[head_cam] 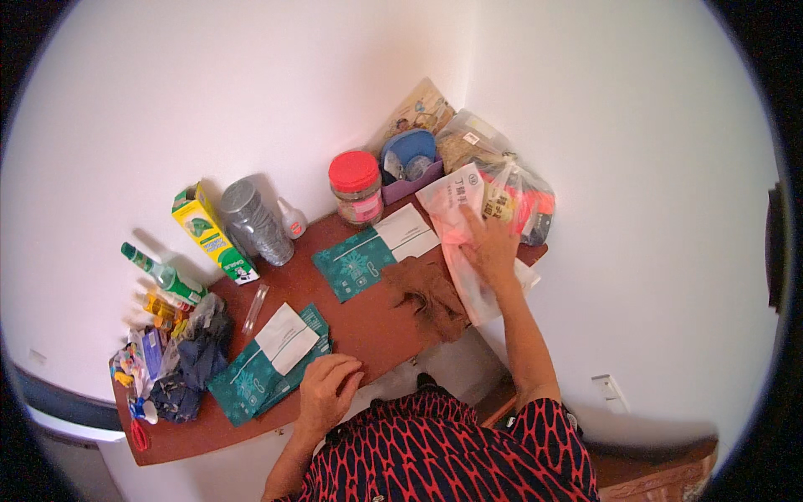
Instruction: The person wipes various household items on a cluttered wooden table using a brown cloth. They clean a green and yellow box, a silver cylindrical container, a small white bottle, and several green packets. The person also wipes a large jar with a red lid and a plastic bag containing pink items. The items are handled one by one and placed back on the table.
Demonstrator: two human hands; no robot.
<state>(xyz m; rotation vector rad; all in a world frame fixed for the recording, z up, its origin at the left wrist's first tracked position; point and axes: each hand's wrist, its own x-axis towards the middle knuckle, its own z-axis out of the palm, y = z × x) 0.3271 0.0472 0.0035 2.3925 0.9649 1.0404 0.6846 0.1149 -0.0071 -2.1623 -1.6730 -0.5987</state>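
My right hand [492, 251] reaches to the table's right end and lies on a white and pink plastic bag [461, 216] that bears writing. Its index finger and thumb are spread across the bag; the other fingertips are partly hidden. My left hand [327, 384] is at the front edge, loosely curled, thumb apart, with nothing visible in it. Just beyond it lies a stack of teal and white printed packets [260, 376]. Another teal and white packet [357, 260] lies farther back. Between that packet and the bag is a crumpled brown cloth [426, 295].
Along the wall stand a red-lidded jar [356, 188], a grey cylinder [257, 219], a Darlie toothpaste box [215, 232] and a green bottle [166, 276]. A dark plastic bag [204, 351] sits at the left. Stuffed clear bags [533, 207] and a blue-lined purple container [411, 185] crowd the corner.
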